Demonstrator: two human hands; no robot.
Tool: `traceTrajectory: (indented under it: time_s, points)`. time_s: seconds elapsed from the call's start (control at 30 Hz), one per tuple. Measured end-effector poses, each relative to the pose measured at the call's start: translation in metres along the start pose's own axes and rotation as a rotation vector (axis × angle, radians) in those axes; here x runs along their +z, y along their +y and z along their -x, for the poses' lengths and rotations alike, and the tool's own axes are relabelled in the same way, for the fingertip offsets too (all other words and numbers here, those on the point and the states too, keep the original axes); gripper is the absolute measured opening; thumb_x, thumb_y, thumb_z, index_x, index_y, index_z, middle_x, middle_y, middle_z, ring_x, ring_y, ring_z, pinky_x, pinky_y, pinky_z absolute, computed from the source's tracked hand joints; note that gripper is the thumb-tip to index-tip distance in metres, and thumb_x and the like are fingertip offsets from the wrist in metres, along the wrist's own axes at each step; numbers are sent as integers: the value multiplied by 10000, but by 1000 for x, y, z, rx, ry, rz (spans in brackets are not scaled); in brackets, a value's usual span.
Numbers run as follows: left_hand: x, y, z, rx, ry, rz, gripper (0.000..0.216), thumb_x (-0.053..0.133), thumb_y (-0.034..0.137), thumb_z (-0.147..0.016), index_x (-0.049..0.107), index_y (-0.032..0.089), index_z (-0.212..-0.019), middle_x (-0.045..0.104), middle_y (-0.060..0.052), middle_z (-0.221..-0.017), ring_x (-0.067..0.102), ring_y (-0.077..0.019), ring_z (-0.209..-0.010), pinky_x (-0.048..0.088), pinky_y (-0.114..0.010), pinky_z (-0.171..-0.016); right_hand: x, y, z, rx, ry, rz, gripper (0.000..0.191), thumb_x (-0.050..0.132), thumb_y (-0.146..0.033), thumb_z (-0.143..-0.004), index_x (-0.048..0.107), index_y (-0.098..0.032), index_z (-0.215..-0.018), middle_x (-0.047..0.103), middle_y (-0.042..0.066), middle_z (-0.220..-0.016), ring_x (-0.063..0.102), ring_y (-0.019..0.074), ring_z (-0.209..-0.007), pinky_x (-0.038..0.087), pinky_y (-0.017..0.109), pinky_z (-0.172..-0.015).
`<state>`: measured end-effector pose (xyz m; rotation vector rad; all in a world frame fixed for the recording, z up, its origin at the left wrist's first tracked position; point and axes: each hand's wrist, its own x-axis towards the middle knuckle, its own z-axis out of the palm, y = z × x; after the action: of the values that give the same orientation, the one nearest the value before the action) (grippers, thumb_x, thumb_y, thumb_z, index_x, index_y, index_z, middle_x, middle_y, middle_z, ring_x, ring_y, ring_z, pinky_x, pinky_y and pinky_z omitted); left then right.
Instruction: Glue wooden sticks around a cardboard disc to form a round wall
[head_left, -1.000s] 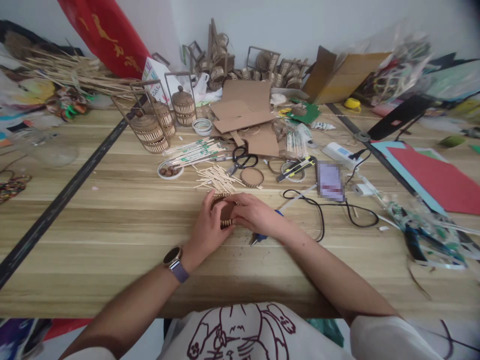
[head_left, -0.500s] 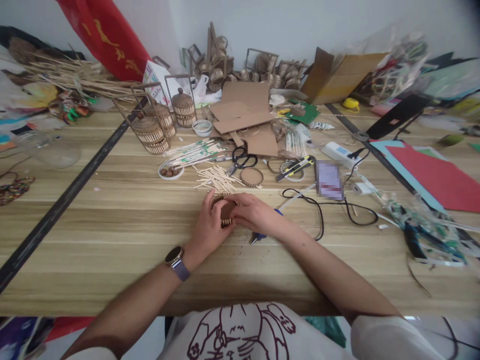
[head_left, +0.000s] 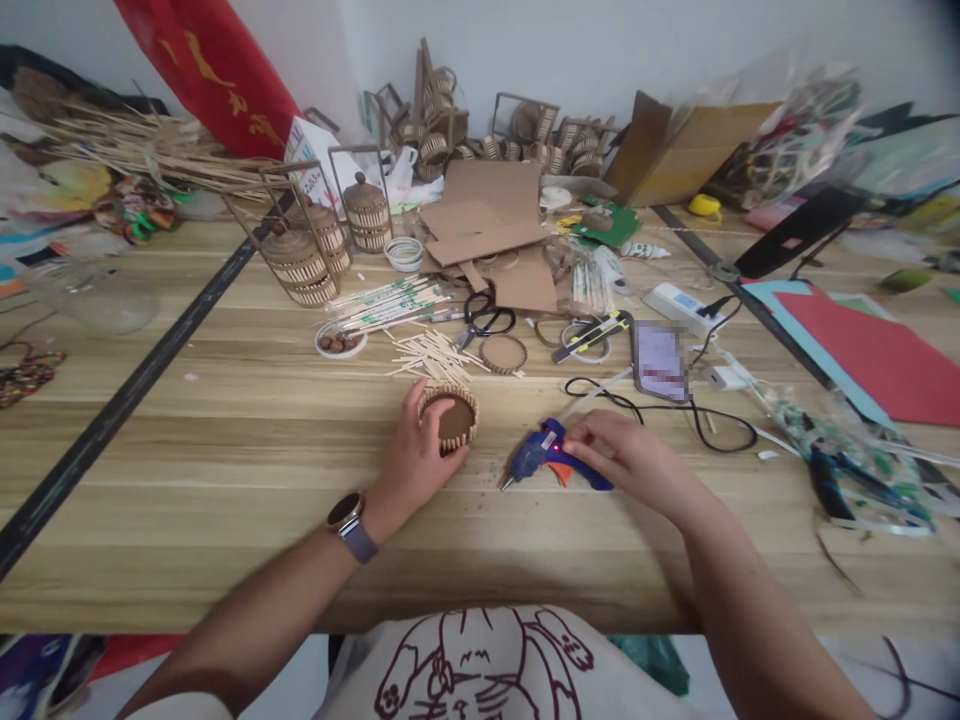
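Observation:
My left hand [head_left: 415, 455] curls around a small round basket [head_left: 452, 417] made of short wooden sticks around a brown cardboard base, holding it against the wooden table [head_left: 247, 480]. My right hand [head_left: 626, 458] lies to the right of it, fingers bent over the handle of a blue glue gun [head_left: 546, 458] that rests on the table with its nozzle pointing left toward the basket. A pile of loose short sticks [head_left: 431, 355] sits just behind the basket.
Behind lie scissors [head_left: 486, 316], a round cardboard disc [head_left: 503, 354], a utility knife [head_left: 592, 336], a phone [head_left: 660, 360], black cable [head_left: 660, 415], wrapped chopsticks [head_left: 390, 300], finished stick baskets [head_left: 300, 262] and cardboard pieces [head_left: 487, 225]. Red paper [head_left: 870, 360] lies right.
My right hand left the basket and moved right onto the blue glue gun, which now shows fully. My left hand stays on the basket.

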<state>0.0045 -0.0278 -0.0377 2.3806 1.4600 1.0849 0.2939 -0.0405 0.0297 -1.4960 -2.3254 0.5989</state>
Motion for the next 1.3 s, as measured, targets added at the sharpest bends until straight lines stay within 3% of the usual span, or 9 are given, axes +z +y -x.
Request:
traceTrajectory:
  time_s: [0.1, 0.17, 0.4, 0.6, 0.73, 0.83, 0.97, 1.1, 1.3]
  points:
    - [0, 0, 0, 7, 9, 4, 654, 769, 126, -711, 403, 202, -1248, 313, -203, -1454, 361, -376, -1391, 395, -570, -1109, 4, 4, 14, 124, -109, -2, 173, 575, -360, -891, 660, -226, -959, 704, 89, -963, 656, 250, -855, 509, 367, -747]
    - [0, 0, -1, 2, 8, 4, 660, 769, 128, -712, 400, 209, -1253, 314, -198, -1455, 363, -376, -1390, 394, -574, -1107, 7, 4, 17, 159, -156, -10, 221, 615, -308, -847, 653, -221, -1047, 697, 98, -1036, 655, 261, -925, 513, 380, -801]
    - [0, -1, 0, -1, -11, -4, 644, 758, 139, -727, 406, 217, -1260, 300, -190, -1466, 361, -372, -1394, 410, -565, -1100, 13, 6, 12, 134, -175, -88, 250, 565, -265, -857, 654, -200, -1081, 703, 113, -1087, 650, 267, -990, 506, 394, -873]
    - [-1, -1, 1, -16, -54, -8, 596, 738, 140, -750, 436, 213, -1258, 263, -188, -1490, 339, -370, -1415, 416, -552, -1103, 13, 7, 6, 159, 7, -351, 332, 641, -445, -820, 667, -201, -1044, 713, 98, -1032, 649, 266, -950, 513, 391, -860]
    - [-2, -1, 1, -20, -58, -13, 598, 756, 144, -735, 452, 209, -1246, 276, -189, -1478, 347, -380, -1406, 402, -572, -1109, 9, -3, -2, 194, 83, -632, 372, 748, -490, -723, 642, -200, -931, 648, 34, -846, 600, 193, -762, 507, 315, -707]
    - [-2, -2, 1, -15, -48, -15, 594, 760, 144, -733, 457, 207, -1240, 291, -190, -1462, 364, -382, -1389, 409, -580, -1102, 12, -10, -9, 273, 13, -774, 375, 801, -498, -651, 625, -195, -784, 553, -16, -668, 490, 131, -590, 436, 263, -561]
    - [-2, -2, 2, -10, -42, -19, 592, 752, 141, -743, 451, 206, -1249, 294, -192, -1456, 370, -381, -1379, 429, -570, -1088, 28, -14, -18, 355, -50, -902, 387, 809, -506, -610, 628, -186, -727, 558, -10, -656, 468, 118, -571, 397, 255, -529]
    - [-3, -2, 2, -6, -40, -14, 582, 738, 138, -754, 447, 202, -1254, 289, -196, -1462, 361, -383, -1384, 429, -563, -1089, 40, -10, -23, 301, -73, -857, 368, 766, -511, -670, 624, -186, -768, 563, -16, -642, 488, 121, -569, 435, 264, -552]
    - [-3, -1, 0, -10, -28, 4, 596, 744, 129, -740, 441, 227, -1244, 309, -177, -1457, 385, -375, -1370, 426, -576, -1087, 45, 7, -16, 158, -163, -697, 374, 694, -514, -783, 675, -184, -959, 712, 68, -903, 651, 211, -805, 544, 362, -773]
